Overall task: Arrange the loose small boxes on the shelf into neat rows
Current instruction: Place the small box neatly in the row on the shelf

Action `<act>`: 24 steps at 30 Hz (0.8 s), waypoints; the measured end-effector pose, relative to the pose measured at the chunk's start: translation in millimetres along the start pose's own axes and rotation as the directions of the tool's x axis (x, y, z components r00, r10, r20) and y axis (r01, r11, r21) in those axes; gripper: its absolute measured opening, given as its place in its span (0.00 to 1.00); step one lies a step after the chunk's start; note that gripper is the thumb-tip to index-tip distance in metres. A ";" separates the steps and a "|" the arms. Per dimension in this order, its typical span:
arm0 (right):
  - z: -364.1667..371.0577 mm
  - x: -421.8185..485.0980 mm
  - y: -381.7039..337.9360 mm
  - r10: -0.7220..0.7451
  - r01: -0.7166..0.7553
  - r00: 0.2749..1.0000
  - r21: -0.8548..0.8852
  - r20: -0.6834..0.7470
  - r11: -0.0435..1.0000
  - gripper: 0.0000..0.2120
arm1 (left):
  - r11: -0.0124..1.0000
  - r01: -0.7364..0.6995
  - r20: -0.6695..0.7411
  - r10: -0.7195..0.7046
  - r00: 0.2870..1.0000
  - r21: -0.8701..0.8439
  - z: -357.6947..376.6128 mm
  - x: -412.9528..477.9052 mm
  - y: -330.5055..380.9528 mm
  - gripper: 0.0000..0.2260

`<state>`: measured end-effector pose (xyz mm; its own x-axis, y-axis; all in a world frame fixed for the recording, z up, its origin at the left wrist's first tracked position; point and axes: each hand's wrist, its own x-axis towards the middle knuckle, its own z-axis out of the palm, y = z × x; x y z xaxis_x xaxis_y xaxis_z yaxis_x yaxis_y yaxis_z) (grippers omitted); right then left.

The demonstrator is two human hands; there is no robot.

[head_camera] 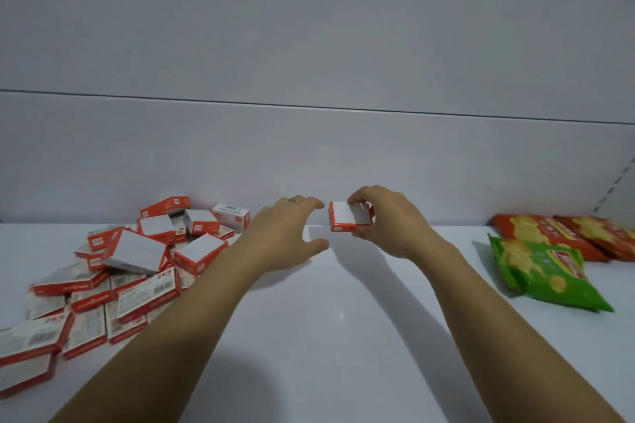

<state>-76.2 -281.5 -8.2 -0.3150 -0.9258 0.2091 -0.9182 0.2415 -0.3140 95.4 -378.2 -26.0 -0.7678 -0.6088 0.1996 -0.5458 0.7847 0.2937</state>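
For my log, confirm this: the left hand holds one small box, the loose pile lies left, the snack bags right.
Wrong hand: in the head view the right hand holds the small box; the left hand is open and empty. The loose pile lies left, the snack bags right.

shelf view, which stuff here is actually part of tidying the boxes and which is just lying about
For the job:
- pile of boxes
- single box, held by the right hand
- left hand, open beside it
- shelf

Lying about:
- green snack bag
- orange snack bags
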 end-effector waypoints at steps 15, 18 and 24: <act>48.5 -8.0 2.0 -0.012 0.045 0.997 0.414 -0.081 0.909 0.22 | 0.923 0.210 -0.093 -0.252 0.963 -0.322 34.0 -24.4 -13.8 0.34; 52.8 -19.0 0.1 -0.025 0.085 0.991 0.485 -0.128 0.870 0.21 | 0.916 0.185 -0.085 -0.229 0.970 -0.356 37.0 -22.1 -12.4 0.32; 57.7 -26.5 -3.6 -0.024 0.107 0.988 0.562 -0.153 0.820 0.21 | 0.912 0.138 -0.103 -0.191 0.976 -0.386 40.7 -22.1 -13.1 0.28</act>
<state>-50.7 -274.6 -66.1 -0.3260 -0.8759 0.3558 -0.6514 -0.0646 -0.7560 105.8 -370.3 -72.3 -0.6105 -0.7563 0.2351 -0.4744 0.5869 0.6561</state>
